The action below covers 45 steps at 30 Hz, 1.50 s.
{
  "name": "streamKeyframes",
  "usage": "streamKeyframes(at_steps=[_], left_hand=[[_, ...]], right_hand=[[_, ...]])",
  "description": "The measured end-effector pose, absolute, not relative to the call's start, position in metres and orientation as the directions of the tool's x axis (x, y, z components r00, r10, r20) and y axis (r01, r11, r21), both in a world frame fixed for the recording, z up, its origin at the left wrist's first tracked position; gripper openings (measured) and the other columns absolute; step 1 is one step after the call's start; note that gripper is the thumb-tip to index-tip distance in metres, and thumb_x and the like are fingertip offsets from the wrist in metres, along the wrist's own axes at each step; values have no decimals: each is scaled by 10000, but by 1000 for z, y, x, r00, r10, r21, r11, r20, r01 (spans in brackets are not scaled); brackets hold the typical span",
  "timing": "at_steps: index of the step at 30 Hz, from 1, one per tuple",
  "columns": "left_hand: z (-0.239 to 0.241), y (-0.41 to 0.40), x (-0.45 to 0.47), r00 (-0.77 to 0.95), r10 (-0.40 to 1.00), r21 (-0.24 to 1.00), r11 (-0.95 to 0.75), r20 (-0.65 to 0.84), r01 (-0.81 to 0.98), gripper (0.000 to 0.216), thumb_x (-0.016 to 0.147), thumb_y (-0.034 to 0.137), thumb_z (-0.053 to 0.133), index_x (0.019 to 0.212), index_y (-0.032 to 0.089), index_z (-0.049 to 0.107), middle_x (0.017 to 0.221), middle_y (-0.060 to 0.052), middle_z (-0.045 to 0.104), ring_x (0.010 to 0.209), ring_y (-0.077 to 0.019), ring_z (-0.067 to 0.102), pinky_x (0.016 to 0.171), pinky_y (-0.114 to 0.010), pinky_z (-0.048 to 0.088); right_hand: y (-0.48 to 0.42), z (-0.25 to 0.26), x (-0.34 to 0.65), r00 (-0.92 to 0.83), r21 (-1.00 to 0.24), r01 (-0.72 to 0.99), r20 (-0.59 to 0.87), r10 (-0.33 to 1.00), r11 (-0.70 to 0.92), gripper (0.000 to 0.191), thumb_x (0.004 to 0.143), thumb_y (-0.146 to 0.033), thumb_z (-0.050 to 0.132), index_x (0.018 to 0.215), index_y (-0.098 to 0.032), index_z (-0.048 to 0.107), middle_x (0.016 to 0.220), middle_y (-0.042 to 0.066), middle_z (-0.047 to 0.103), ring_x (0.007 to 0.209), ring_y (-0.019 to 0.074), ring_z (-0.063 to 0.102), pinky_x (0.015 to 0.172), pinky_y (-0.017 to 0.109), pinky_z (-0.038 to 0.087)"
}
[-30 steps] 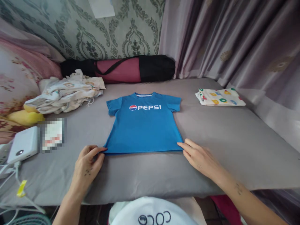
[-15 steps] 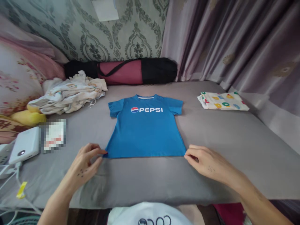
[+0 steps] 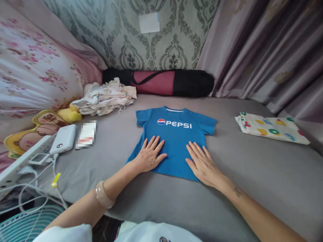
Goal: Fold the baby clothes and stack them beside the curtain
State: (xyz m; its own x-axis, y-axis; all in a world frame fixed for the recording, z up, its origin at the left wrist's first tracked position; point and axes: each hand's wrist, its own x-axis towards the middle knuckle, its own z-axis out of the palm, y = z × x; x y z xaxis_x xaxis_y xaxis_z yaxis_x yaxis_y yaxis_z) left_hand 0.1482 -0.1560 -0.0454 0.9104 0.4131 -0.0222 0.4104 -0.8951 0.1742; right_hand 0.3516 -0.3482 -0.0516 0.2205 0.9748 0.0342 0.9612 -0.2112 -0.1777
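Note:
A blue T-shirt (image 3: pixel 175 144) with a white PEPSI print lies spread out, front up, its collar pointing away from me. My left hand (image 3: pixel 150 154) rests flat on the lower left of the shirt, fingers spread. On the lower right of it lies my right hand (image 3: pixel 200 161), palm down with the fingers stretched out. Neither hand grips the cloth. Parts of the hem and of the shirt's lower sides are hidden beneath my hands.
The grey sheet (image 3: pixel 227 168) carries a folded patterned cloth (image 3: pixel 271 129) at right and a crumpled pale cloth heap (image 3: pixel 107 97) at back left. A black and maroon bag (image 3: pixel 153 81) lies along the wall. A white power bank (image 3: pixel 63 139), cables and a power strip (image 3: pixel 27 156) are at left.
Both hands have let go of the shirt's bottom corners and moved inward and up onto its front, where they now lie flat. The view has turned to the left.

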Motion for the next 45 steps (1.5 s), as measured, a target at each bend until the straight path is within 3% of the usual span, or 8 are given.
streamKeyframes(at_steps=[5,9,15,26,31,37,40,45], left_hand=[[-26,-124,161,894,441,244,-878,82,411,641,962,572,218,1458,190,354,1493,-128,390,1403,-269,304,1135,-460,249],[-44,-106,171,823,539,160,-841,181,516,675,971,534,203,1469,92,310,1527,-174,305,1441,-295,191,1163,-492,164],[-47,-92,175,867,497,166,-859,37,485,693,941,595,249,1412,118,425,1484,-177,387,1388,-319,325,1117,-494,274],[-40,-58,214,889,458,73,-887,21,455,641,960,539,271,1371,82,454,1434,-202,444,1339,-308,404,1094,-425,306],[-36,-50,248,844,515,77,-857,149,509,572,984,472,240,1380,114,444,1425,-162,471,1352,-267,390,1110,-399,278],[-44,-41,280,875,463,66,-887,144,458,498,967,464,323,1249,129,560,1322,-174,561,1276,-284,479,1054,-401,358],[-46,-40,301,846,472,75,-880,249,469,485,984,358,277,1325,91,493,1419,-178,471,1366,-274,365,1118,-415,276],[-59,-34,320,903,429,138,-896,28,422,541,978,356,259,1439,93,364,1532,-140,310,1428,-272,242,1154,-439,212]], right_hand=[[-325,-30,356,253,-197,950,41,967,-240,624,985,-512,212,1482,-153,331,1549,108,261,1435,254,199,1154,504,207],[-300,-38,366,286,-149,954,200,937,-259,649,990,-470,194,1500,-74,253,1569,139,167,1454,250,95,1173,480,137],[-288,-49,382,335,-196,923,-17,942,-332,749,959,-583,167,1482,-65,304,1542,165,251,1431,270,205,1162,451,192],[-236,-44,416,452,-175,875,-43,891,-452,765,964,-554,163,1450,12,333,1520,205,289,1411,313,250,1146,445,208],[-204,-36,426,473,-142,878,117,873,-457,676,980,-464,173,1491,-27,249,1571,146,165,1452,260,111,1167,434,106],[-174,-36,435,464,-174,866,-70,883,-469,686,975,-468,167,1465,-11,315,1544,158,259,1434,272,188,1160,438,123],[-158,-39,432,419,-155,900,57,906,-407,652,978,-415,168,1472,-9,292,1558,150,221,1449,251,129,1167,418,70],[-144,-46,434,313,-204,925,-65,948,-320,639,968,-390,176,1492,-31,253,1577,122,160,1452,223,126,1169,395,83]])
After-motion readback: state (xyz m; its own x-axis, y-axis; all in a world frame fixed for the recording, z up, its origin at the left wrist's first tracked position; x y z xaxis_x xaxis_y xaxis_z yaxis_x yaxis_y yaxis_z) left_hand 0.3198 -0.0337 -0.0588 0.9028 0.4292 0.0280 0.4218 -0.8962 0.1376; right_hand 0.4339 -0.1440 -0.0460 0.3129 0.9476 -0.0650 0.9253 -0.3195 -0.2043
